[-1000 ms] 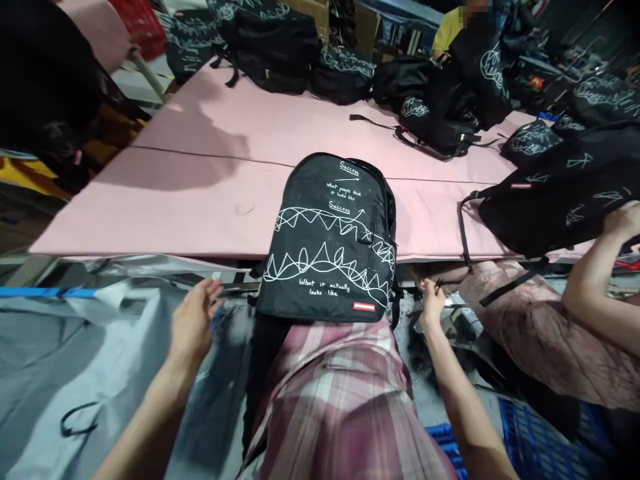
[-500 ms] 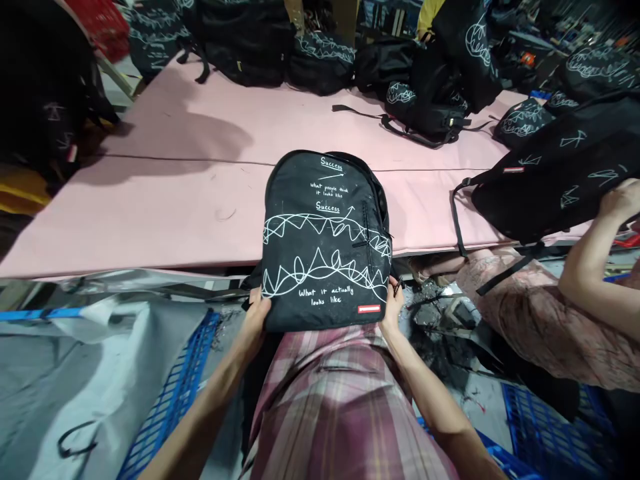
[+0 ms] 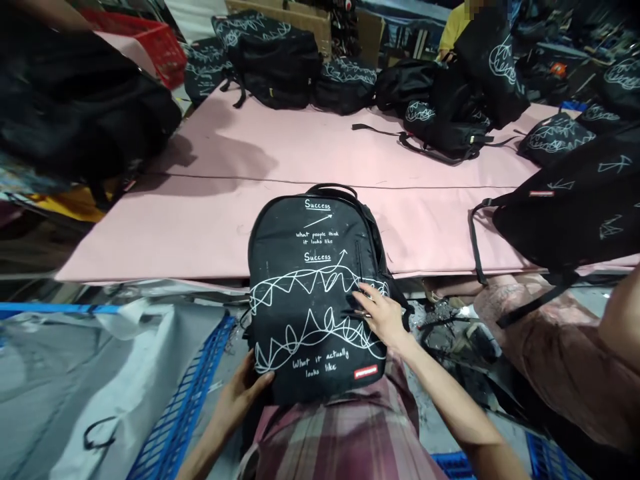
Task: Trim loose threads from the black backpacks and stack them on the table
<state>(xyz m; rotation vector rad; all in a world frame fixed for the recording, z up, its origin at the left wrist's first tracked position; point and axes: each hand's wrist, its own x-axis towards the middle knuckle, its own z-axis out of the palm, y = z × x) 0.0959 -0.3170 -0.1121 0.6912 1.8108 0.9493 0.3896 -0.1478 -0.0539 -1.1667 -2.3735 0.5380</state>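
Observation:
A black backpack (image 3: 305,300) with white scribbled lines, white lettering and a small red label rests upright against my lap, leaning at the pink table's edge. Its lower left corner is in the grip of my left hand (image 3: 253,383), thumb on the front and fingers hidden behind. My right hand (image 3: 383,317) lies over the right part of the front panel, near a vertical zip. A small dark tool shows at its fingertips, too dark against the fabric to name.
Pink table (image 3: 300,147) ahead, with several black bags along its far side. A co-worker's black bag (image 3: 575,200) lies at the right. Another dark bag (image 3: 85,113) is at the left. A blue crate (image 3: 173,400) with grey sheeting stands lower left.
My right hand has left the bag's lower right corner and moved up onto its front. The backpack sits lower in view and slightly turned. The dark bag at the left has shifted.

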